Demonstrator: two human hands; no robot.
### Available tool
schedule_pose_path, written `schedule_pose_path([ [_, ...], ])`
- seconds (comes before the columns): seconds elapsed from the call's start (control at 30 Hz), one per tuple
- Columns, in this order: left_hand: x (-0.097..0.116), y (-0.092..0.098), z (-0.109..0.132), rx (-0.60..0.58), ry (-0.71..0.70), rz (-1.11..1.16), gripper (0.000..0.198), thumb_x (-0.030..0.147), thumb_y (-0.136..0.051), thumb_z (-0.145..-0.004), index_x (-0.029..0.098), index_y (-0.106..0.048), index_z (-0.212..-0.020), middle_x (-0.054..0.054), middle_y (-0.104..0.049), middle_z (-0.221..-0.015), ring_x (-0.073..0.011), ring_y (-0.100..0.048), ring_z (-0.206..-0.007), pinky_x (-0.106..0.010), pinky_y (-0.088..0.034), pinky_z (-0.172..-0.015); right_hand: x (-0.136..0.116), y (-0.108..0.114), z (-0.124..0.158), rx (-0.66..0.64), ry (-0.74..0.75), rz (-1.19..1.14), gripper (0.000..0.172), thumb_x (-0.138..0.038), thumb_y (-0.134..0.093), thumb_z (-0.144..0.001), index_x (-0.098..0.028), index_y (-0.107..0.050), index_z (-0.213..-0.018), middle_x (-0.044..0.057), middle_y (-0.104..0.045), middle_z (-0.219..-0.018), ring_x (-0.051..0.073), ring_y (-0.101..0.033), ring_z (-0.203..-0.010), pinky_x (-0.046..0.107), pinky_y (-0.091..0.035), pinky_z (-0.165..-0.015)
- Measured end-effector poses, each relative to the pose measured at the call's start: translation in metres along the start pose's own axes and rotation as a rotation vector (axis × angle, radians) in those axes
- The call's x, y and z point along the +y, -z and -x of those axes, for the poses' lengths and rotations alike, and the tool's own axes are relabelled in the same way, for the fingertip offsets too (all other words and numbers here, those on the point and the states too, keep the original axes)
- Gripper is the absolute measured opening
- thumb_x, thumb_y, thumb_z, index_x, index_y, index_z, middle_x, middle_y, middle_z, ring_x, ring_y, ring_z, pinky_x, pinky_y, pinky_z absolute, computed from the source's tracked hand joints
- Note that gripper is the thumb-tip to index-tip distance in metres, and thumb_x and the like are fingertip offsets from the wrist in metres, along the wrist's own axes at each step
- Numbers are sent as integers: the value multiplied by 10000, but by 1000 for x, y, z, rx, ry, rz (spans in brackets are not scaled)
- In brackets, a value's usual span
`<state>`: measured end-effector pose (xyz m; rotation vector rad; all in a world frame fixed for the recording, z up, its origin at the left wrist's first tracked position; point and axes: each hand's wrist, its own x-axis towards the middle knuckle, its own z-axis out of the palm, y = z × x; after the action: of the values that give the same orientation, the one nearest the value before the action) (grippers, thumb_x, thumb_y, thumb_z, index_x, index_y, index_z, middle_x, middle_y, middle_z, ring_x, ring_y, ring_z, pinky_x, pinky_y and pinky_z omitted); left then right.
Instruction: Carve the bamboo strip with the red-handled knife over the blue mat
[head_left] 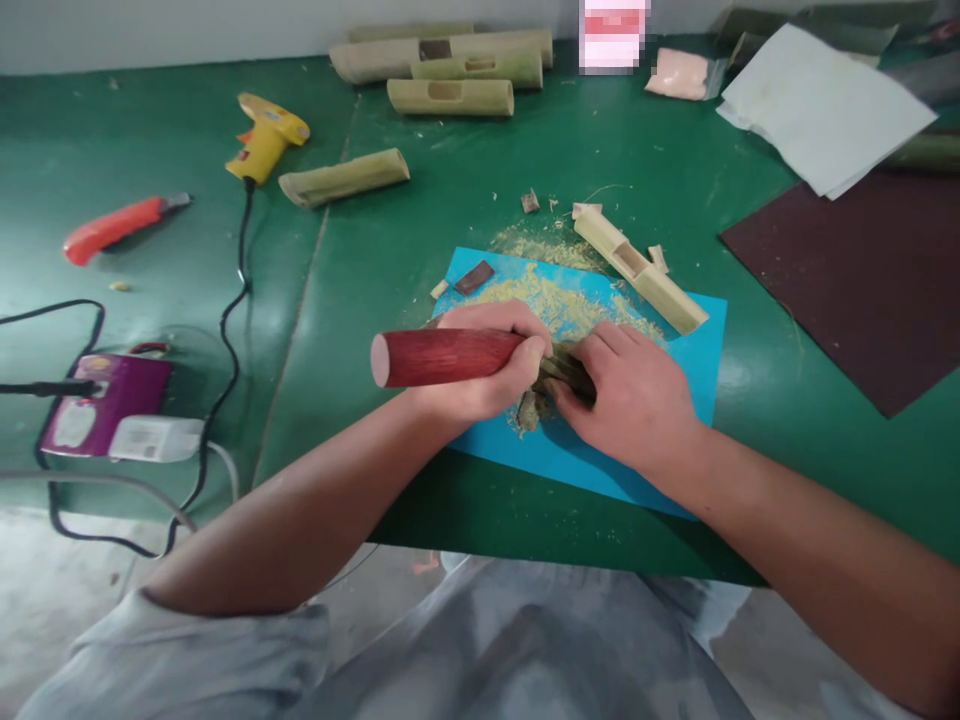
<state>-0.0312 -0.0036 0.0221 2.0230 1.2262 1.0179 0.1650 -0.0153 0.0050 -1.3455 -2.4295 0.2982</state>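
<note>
My left hand (495,370) is wrapped round a tool with a thick red wooden handle (442,358), whose butt points left; its working end is hidden by my fingers. Close against it, my right hand (634,395) grips a short greenish bamboo piece (570,372), mostly covered by the fingers. Both hands are over a blue sheet (585,472) strewn with pale shavings (559,300). A split bamboo piece with a square notch (667,295) lies across the sheet's back edge. A small brown chip (474,277) rests at the sheet's upper left.
On the green table (337,300) are a yellow glue gun (266,138), an orange cutter (116,228), a purple power adapter (112,400) with cables, a bamboo tube (345,178), several notched tubes (450,97) at the back, white sheets (825,110) and a dark brown sheet (862,280).
</note>
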Motion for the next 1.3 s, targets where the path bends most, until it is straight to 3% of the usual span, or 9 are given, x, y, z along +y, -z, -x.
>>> schedule_pose_path([
  [0.4,-4,-1,-1,17,7,21,215,320,-574,-900,233,-689,-740,1,-700,-699,-168,-676,-687,-339,-551,-714,1,-1,-1,12,8,-13,210,-352,-561,-933,-171,-658,-890,97,-663,-912,232,-557,-853,365,-338,-706],
  [0.63,4,2,-8,-113,42,-105,207,333,-572,-859,219,-632,-696,2,-698,-718,-165,-645,-688,-319,-538,-693,0,-3,-2,-1,-10,11,195,-363,-592,-936,-179,-656,-922,89,-665,-934,228,-554,-855,358,-329,-699],
  [0.83,3,2,-8,-150,61,-123,247,315,-536,-885,210,-625,-681,7,-690,-707,-154,-633,-690,-291,-513,-679,2,-4,-3,-10,13,-12,194,-348,-577,-942,-173,-659,-919,95,-659,-939,231,-550,-863,360,-342,-710],
  [1.0,0,-2,-7,-103,10,-68,269,332,-546,-875,215,-560,-633,15,-622,-634,-138,-583,-631,-290,-492,-650,5,-3,-5,-45,33,-79,202,-322,-566,-943,-155,-672,-901,95,-651,-919,220,-551,-854,357,-355,-718],
  [1.2,-6,-5,-7,-128,76,9,282,341,-537,-833,227,-514,-576,-4,-556,-560,-165,-541,-577,-336,-473,-580,7,-2,-8,-64,13,-120,211,-333,-576,-940,-153,-670,-881,92,-646,-901,214,-545,-848,352,-364,-727],
  [1.3,-10,-8,-8,-2,80,117,267,303,-541,-846,232,-528,-589,-5,-576,-594,-163,-554,-596,-344,-485,-600,7,-2,-9,-62,30,-117,182,-299,-570,-929,-152,-673,-898,98,-655,-932,215,-551,-866,351,-371,-740],
])
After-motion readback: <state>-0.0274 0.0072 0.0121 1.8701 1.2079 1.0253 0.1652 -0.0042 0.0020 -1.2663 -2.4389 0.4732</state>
